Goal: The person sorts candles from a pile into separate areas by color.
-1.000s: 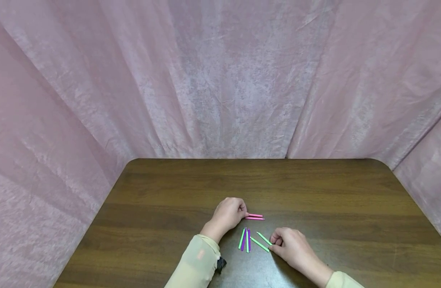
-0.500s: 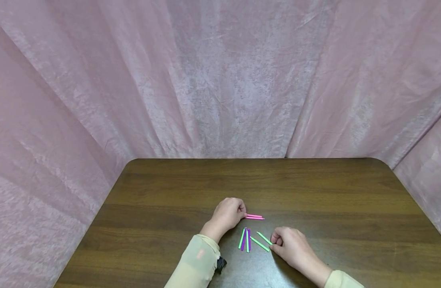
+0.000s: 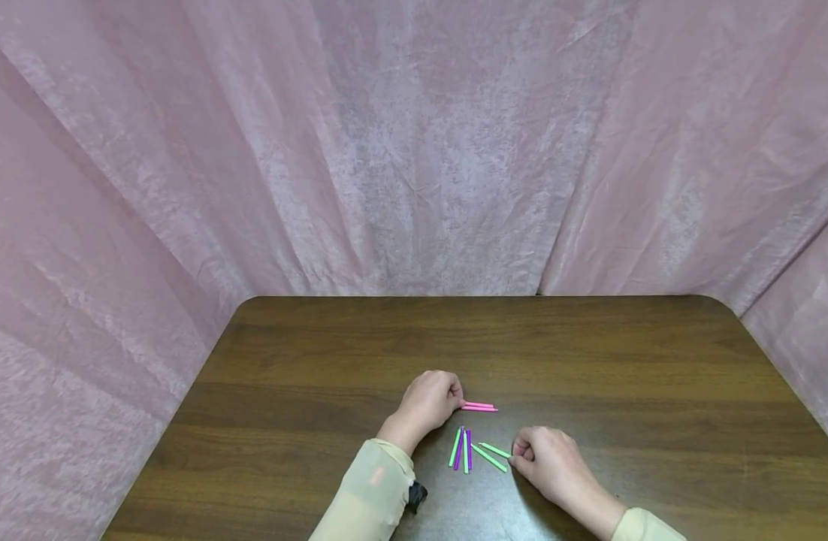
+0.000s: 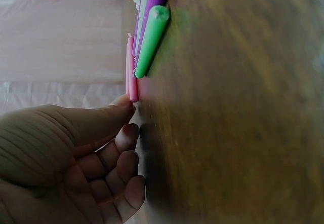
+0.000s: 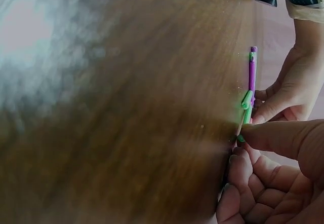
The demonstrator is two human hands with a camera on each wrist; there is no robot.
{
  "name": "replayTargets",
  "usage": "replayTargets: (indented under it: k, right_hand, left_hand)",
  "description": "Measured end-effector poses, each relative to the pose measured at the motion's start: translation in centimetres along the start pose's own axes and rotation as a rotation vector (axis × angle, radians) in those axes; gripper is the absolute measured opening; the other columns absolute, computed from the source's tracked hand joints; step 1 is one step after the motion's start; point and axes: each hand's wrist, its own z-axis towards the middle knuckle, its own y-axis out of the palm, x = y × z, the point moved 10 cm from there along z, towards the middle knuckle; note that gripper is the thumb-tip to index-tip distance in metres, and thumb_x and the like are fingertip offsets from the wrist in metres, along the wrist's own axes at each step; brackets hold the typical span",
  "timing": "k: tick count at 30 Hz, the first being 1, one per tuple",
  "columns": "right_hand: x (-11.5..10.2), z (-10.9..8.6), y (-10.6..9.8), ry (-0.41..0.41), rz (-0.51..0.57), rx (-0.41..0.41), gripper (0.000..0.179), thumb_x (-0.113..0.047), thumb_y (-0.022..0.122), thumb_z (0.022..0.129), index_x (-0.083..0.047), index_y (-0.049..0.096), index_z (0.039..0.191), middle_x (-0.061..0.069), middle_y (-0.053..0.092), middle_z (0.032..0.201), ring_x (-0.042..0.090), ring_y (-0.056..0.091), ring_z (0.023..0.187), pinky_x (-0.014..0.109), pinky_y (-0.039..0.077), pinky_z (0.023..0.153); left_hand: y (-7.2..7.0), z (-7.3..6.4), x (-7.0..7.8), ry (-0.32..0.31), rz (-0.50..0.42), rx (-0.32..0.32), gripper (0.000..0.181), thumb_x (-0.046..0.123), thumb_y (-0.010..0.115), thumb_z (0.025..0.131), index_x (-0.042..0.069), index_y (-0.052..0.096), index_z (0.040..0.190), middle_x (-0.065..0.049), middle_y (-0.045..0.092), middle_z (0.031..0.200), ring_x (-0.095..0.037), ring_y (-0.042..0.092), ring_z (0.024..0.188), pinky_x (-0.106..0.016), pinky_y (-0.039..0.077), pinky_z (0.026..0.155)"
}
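My left hand [image 3: 430, 400] pinches the near end of the pink birthday candles [image 3: 481, 406], two lying side by side on the table. In the left wrist view, thumb and forefinger meet at the end of a pink candle [image 4: 132, 77], its wick pointing away. My right hand [image 3: 551, 462] pinches the end of a green candle [image 3: 495, 450] between thumb and forefinger. Just below it lies another green candle [image 3: 490, 459], their far ends close together. Between the hands, purple candles [image 3: 469, 449] and green candles [image 3: 455, 448] lie roughly parallel in a small group.
The brown wooden table [image 3: 306, 361] reaches back to a pink velvet curtain [image 3: 414, 150]. A black wrist device [image 3: 417, 496] sits at the left sleeve. Light reflects off the table in front of the candles.
The green candle in my right hand has swung flatter, its far end lower and nearer the other green one. The two pink candles lie closer together. Both hands have barely moved.
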Motion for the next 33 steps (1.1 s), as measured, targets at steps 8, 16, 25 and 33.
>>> replayTargets:
  k: [8, 16, 25, 33]
  right_hand:
    - [0.1, 0.0, -0.2, 0.001, 0.033, 0.003, 0.024, -0.007, 0.078, 0.073, -0.022, 0.06, 0.065, -0.016, 0.051, 0.059, -0.001, 0.045, 0.056, 0.025, 0.041, 0.057]
    - [0.0, 0.1, -0.5, 0.016, 0.08, -0.003, 0.024, -0.006, 0.078, 0.075, -0.021, 0.061, 0.067, -0.017, 0.054, 0.062, -0.002, 0.048, 0.059, 0.025, 0.043, 0.06]
    - [0.2, 0.4, -0.5, 0.006, 0.143, -0.026, 0.023, -0.006, 0.078, 0.074, -0.021, 0.062, 0.067, -0.017, 0.057, 0.063, -0.002, 0.051, 0.06, 0.024, 0.045, 0.062]
    - [0.9, 0.9, -0.4, 0.055, 0.26, -0.031, 0.019, -0.004, 0.078, 0.076, -0.017, 0.065, 0.07, -0.011, 0.06, 0.064, 0.0, 0.055, 0.056, 0.023, 0.047, 0.06]
  left_hand:
    - [0.0, 0.0, 0.0, -0.008, 0.004, -0.01, 0.019, 0.022, 0.079, 0.079, 0.021, 0.064, 0.067, 0.013, 0.057, 0.065, -0.007, 0.056, 0.066, -0.026, 0.045, 0.06]
    - [-0.3, -0.5, -0.1, -0.01, -0.019, -0.018, 0.017, 0.022, 0.079, 0.081, 0.02, 0.064, 0.071, 0.013, 0.055, 0.066, -0.006, 0.051, 0.064, -0.026, 0.044, 0.061]
    - [-1.5, -2.4, -0.1, -0.077, 0.037, -0.003, 0.024, 0.024, 0.079, 0.08, 0.02, 0.061, 0.065, 0.013, 0.053, 0.063, -0.008, 0.051, 0.062, -0.027, 0.042, 0.057]
    - [-2.1, -4.3, 0.6, -0.06, 0.024, 0.009, 0.024, 0.024, 0.08, 0.079, 0.021, 0.061, 0.064, 0.015, 0.051, 0.061, -0.005, 0.05, 0.06, -0.025, 0.041, 0.056]
